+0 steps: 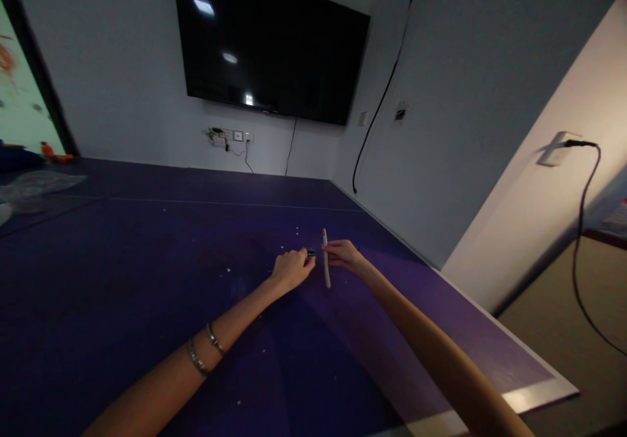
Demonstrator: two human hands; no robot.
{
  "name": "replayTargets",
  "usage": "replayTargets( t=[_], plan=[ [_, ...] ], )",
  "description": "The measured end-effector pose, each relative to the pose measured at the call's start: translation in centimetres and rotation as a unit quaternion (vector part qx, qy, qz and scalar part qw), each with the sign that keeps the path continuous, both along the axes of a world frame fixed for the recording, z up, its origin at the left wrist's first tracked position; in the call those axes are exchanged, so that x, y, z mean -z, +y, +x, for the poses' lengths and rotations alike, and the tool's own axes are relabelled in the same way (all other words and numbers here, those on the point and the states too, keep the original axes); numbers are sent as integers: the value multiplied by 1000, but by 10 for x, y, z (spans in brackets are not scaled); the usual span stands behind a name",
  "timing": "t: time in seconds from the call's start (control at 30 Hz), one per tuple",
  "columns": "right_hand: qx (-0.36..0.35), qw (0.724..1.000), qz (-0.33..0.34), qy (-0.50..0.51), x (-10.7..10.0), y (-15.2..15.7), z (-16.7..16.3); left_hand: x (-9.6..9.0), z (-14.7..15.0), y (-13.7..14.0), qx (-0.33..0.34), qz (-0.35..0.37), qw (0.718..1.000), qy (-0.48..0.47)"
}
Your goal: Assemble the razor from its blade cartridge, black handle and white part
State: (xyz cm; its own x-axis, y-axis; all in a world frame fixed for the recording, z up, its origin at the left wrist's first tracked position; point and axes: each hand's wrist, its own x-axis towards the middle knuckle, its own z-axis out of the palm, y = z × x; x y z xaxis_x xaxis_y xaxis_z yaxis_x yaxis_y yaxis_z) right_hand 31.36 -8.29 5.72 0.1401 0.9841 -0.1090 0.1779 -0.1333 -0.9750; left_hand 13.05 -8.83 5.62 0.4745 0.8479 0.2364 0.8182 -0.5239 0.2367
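White stick (326,266) pinched upright in the right hand (343,254) over a purple table (147,280), the left hand (291,268) gripping a small dark piece (311,253) just beside it, not yet joined.

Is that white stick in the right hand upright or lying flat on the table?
Roughly upright: the white stick stands on end, pinched mid-length by the right hand, its lower end near the purple table.
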Motion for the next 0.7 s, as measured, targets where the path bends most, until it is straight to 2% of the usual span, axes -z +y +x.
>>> replayTargets(
  t=[0.07, 0.1, 0.23, 0.33, 0.5, 0.7],
  plan=[
    [38, 989, -8, -143, -5, 0, 29, 4, 1, 12, 19, -1, 1000, -17],
    [53, 982, -15, -181, -8, 0, 44, 7, 1, 19, 32, 2, 999, -28],
    [109, 952, -41, -284, -14, -3, 105, 22, 2, 46, 75, 11, 996, -40],
    [137, 920, -61, -363, -10, -7, 137, 32, 4, 62, 87, 7, 996, -30],
    [149, 877, -93, -447, 11, -11, 156, 38, 5, 79, 56, -22, 998, -5],
    [141, 848, -96, -502, 29, -7, 155, 34, 9, 80, 75, -42, 996, -4]
  ],
)
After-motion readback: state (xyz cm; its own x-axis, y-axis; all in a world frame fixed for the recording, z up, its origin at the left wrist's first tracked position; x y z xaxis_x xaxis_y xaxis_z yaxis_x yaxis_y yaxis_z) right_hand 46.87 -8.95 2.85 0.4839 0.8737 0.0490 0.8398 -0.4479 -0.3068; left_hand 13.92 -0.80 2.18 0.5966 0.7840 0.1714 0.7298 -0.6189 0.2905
